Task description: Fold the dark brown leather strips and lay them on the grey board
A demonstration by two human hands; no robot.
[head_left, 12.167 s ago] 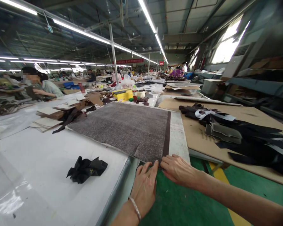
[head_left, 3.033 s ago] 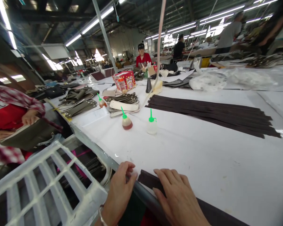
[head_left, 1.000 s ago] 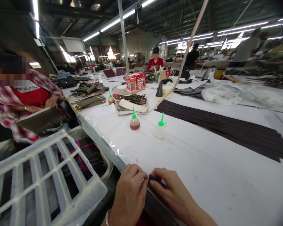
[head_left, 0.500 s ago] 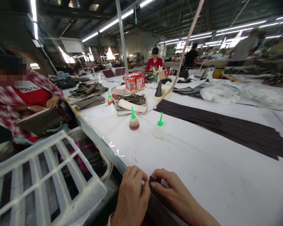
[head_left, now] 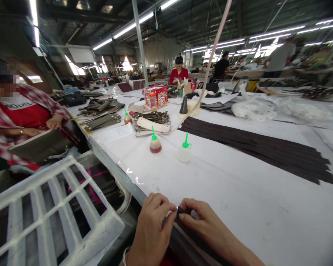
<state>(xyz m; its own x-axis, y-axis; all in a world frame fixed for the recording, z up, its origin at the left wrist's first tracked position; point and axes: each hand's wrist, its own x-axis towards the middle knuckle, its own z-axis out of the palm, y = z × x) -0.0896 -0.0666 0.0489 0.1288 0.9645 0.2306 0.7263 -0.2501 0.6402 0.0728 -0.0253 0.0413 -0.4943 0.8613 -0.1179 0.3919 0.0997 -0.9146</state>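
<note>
Near the table's front edge, my right hand [head_left: 207,223] is closed, thumb and fingers pinching the end of a dark strip [head_left: 192,236]. The strip trails down toward my lap, partly hidden by my forearm. Close beside it, my left hand [head_left: 154,227] has its thumb and fingertips pinched together at the same end; its fingers cover much of what they grip. Beyond my hands stand two small squeeze bottles with green nozzles: one bottle [head_left: 155,146] holds reddish-brown liquid, the other bottle [head_left: 184,153] looks whitish and translucent.
A spread stack of dark strips [head_left: 255,147] lies across the right of the white table [head_left: 227,188]. Pale strap pieces [head_left: 152,125] sit beyond the bottles. At left are a white slatted crate [head_left: 58,207] and a co-worker in a checked shirt [head_left: 54,99] holding an olive panel.
The view has shifted slightly. My hands stay together at the end of the strip, with only small finger movements. The co-worker at left still holds the olive panel.
</note>
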